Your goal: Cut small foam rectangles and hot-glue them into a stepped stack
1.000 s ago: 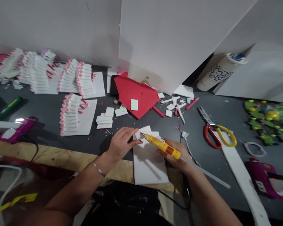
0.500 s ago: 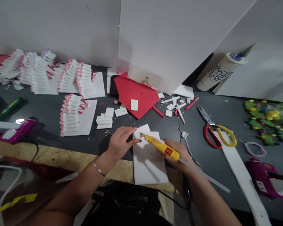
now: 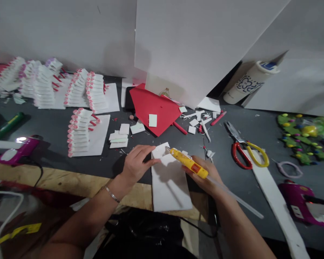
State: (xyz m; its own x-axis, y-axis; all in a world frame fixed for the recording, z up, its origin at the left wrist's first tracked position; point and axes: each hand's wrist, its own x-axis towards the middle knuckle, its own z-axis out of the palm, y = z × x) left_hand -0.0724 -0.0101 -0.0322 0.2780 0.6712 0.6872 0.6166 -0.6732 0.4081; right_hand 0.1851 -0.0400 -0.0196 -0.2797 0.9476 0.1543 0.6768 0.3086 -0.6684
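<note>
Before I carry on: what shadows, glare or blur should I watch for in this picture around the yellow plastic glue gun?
Head view: soft dark shadows cross the white rectangular board beneath the yellow plastic glue gun; head view: a small bright glow stands out at the purple plastic device, picture left; head view: lower left is dim, the yellow strip soft-edged.

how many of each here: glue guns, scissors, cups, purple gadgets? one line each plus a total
Glue gun, yellow, in the right hand: 1
Scissors, red and yellow handles: 1
Cup, white: 1
Purple gadgets, one at each side of the view: 2
Total: 5
</note>
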